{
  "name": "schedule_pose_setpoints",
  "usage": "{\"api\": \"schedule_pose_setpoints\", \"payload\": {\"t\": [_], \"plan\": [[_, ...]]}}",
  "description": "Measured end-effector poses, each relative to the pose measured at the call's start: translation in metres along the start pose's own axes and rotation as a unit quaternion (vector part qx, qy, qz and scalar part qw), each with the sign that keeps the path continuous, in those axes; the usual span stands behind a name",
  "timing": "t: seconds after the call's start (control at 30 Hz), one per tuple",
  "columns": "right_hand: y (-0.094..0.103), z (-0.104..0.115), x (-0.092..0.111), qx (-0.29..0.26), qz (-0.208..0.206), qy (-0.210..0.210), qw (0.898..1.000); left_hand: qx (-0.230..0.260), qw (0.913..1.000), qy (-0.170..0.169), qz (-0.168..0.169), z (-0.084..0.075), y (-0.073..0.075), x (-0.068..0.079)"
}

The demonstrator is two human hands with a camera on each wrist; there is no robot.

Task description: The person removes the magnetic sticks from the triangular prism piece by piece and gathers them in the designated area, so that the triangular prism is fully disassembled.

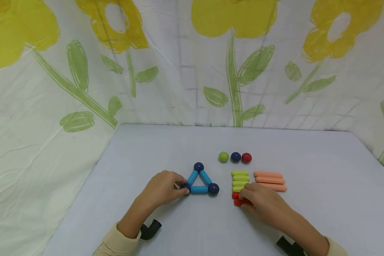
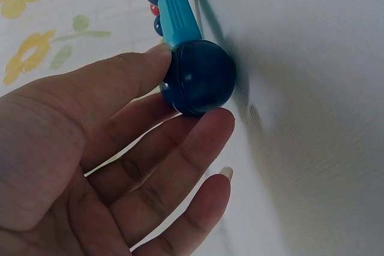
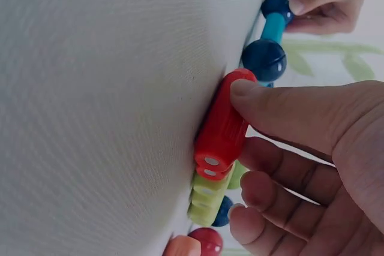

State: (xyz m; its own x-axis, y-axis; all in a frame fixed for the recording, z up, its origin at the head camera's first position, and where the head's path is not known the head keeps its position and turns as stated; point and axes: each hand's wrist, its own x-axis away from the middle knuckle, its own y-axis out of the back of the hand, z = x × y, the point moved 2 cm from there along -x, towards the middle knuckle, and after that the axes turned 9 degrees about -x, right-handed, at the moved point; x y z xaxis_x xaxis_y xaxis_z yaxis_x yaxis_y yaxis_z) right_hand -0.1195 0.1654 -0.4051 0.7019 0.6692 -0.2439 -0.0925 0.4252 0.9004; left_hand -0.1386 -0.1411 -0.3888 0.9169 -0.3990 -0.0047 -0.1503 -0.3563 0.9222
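A triangle of three light-blue magnetic rods [image 1: 199,190] and three dark-blue balls [image 1: 213,189] lies flat on the table. At its left corner my left hand [image 1: 165,188] pinches the dark-blue ball [image 2: 201,76] between thumb and fingertips. To the right, two red magnetic rods [image 1: 237,202] lie side by side, just below a stack of yellow-green rods [image 1: 240,178]. My right hand [image 1: 266,204] grips the nearer red rod [image 3: 223,121], thumb along its side and fingers behind. Metal dots show at the red rods' ends in the right wrist view.
Behind the yellow-green rods stand a green ball [image 1: 223,157], a dark-blue ball [image 1: 235,157] and a red ball [image 1: 246,158] in a row. Several orange rods [image 1: 268,180] lie right of them. A flower-printed curtain [image 1: 185,78] hangs behind the white table [image 1: 140,149].
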Motion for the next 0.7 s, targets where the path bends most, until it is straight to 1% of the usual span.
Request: {"api": "schedule_pose_setpoints", "payload": {"t": [0.13, 0.27, 0.37, 0.43, 0.57, 0.7], "plan": [[0.0, 0.0, -0.001, 0.005, -0.005, 0.012, 1.0, -0.002, 1.0, -0.002, -0.001, 0.0, 0.001, 0.0], [0.0, 0.002, -0.004, -0.007, -0.016, 0.02, 1.0, -0.004, 1.0, 0.003, -0.002, 0.0, 0.001, 0.0], [0.0, 0.006, -0.01, -0.016, -0.027, 0.032, 0.999, -0.005, 1.0, 0.007, -0.002, 0.0, 0.001, 0.001], [0.0, 0.01, -0.016, -0.017, -0.031, 0.047, 0.998, -0.004, 1.0, 0.008, -0.001, -0.001, 0.001, 0.001], [-0.003, 0.018, -0.032, -0.01, -0.016, 0.061, 0.998, -0.002, 1.0, 0.007, 0.0, -0.002, 0.0, 0.001], [-0.011, 0.025, -0.048, -0.004, 0.021, 0.056, 0.998, -0.003, 1.0, 0.005, 0.001, -0.002, -0.001, 0.0]]}}
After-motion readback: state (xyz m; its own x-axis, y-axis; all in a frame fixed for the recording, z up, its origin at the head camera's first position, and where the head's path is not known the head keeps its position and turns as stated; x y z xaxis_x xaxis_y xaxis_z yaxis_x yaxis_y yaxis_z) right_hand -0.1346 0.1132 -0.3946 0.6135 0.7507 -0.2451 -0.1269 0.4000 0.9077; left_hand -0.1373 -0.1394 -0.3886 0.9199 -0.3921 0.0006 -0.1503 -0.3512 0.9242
